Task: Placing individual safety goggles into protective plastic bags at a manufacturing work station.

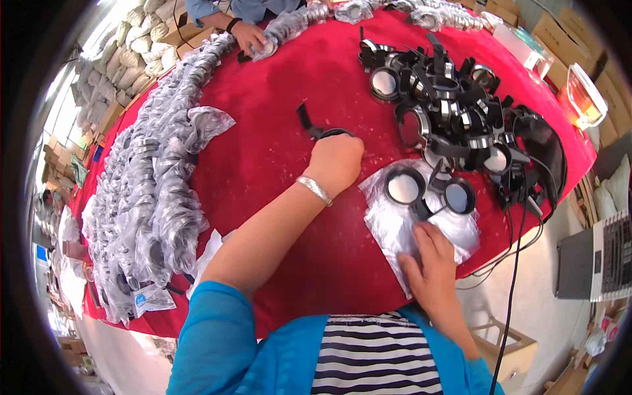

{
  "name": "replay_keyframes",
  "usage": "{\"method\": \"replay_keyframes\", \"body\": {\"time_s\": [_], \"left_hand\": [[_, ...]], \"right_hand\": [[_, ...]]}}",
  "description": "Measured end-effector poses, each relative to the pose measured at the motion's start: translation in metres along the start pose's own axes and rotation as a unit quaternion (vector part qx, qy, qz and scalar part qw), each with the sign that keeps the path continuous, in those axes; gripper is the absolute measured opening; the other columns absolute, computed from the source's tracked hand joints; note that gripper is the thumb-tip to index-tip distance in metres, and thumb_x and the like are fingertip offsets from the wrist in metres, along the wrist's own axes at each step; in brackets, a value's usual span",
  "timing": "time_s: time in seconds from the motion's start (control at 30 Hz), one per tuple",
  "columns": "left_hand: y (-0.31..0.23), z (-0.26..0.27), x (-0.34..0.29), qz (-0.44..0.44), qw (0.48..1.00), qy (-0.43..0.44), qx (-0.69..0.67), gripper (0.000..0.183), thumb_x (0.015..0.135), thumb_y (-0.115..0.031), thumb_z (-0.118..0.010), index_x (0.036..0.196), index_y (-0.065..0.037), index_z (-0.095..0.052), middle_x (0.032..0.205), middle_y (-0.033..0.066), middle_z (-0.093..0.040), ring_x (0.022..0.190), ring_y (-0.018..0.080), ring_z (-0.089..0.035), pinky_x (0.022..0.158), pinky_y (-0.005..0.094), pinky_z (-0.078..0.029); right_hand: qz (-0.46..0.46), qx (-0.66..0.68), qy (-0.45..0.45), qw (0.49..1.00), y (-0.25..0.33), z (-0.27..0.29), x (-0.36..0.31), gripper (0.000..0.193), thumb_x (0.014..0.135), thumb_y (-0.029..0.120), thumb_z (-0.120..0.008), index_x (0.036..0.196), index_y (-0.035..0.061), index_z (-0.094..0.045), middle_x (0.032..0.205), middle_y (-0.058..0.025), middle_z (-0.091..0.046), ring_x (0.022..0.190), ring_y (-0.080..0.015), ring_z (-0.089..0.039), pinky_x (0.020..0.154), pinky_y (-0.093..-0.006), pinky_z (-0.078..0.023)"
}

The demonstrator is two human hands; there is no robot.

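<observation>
My left hand (pixel 334 163) reaches to the middle of the red table, its fingers closed at a black round-framed piece (pixel 337 132) with a short black strap; most of that piece is hidden under the hand. My right hand (pixel 431 266) lies with fingers stretched out on a stack of clear plastic bags (pixel 388 227). Just beyond its fingertips, two more round pieces rest on the bags: one black frame with a pale disc (pixel 403 187) and another with a bluish disc (pixel 459 196).
Behind the bags is a large heap of black and silver round pieces (pixel 447 105). Long rows of bagged pieces (pixel 155 178) cover the table's left side. Across the table, another person's hand (pixel 249 38) touches bagged pieces. A black cable (pixel 517 263) hangs at the right edge, near an orange container (pixel 579 99).
</observation>
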State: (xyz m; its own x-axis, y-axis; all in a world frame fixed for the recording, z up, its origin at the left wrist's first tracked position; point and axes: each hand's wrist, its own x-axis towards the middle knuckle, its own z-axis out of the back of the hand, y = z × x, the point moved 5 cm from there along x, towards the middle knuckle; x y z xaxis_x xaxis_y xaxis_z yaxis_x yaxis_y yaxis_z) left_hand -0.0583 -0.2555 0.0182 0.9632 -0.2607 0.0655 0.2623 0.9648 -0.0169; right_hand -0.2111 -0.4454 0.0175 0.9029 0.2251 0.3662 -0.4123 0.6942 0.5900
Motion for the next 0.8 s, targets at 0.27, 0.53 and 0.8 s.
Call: {"method": "replay_keyframes", "body": {"time_s": [0.27, 0.53, 0.8], "left_hand": [[-0.011, 0.034, -0.069, 0.027, 0.930, -0.238, -0.279, 0.016, 0.078, -0.015, -0.061, 0.085, 0.000, -0.063, 0.076, 0.0146, -0.062, 0.067, 0.0287, -0.060, 0.064, 0.0355, -0.048], [-0.035, 0.025, -0.118, 0.106, 0.775, 0.099, -0.615, 0.030, 0.090, -0.027, -0.057, 0.095, 0.002, -0.063, 0.082, 0.0071, -0.065, 0.073, 0.0115, -0.062, 0.060, 0.0240, -0.050], [-0.052, 0.000, -0.123, -0.026, 0.879, 0.011, -0.475, 0.018, 0.090, -0.017, -0.056, 0.096, -0.001, -0.061, 0.083, 0.0018, -0.062, 0.076, 0.0075, -0.055, 0.065, 0.0230, -0.048]], "right_hand": [[0.018, -0.040, 0.000, 0.999, -0.006, -0.007, 0.002, 0.012, 0.073, 0.009, -0.063, 0.085, 0.0058, -0.061, 0.102, -0.0101, -0.059, 0.101, -0.0291, -0.053, 0.084, -0.0391, -0.037], [-0.164, 0.374, -0.087, 0.909, -0.032, 0.009, -0.007, 0.008, 0.085, 0.008, -0.059, 0.084, 0.0009, -0.056, 0.079, 0.0022, -0.058, 0.075, -0.0052, -0.050, 0.069, -0.0223, -0.042], [0.016, 0.222, -0.009, 0.975, 0.027, -0.012, -0.005, 0.009, 0.078, 0.005, -0.060, 0.084, 0.0034, -0.054, 0.091, -0.0116, -0.060, 0.082, -0.0303, -0.058, 0.074, -0.0340, -0.045]]}}
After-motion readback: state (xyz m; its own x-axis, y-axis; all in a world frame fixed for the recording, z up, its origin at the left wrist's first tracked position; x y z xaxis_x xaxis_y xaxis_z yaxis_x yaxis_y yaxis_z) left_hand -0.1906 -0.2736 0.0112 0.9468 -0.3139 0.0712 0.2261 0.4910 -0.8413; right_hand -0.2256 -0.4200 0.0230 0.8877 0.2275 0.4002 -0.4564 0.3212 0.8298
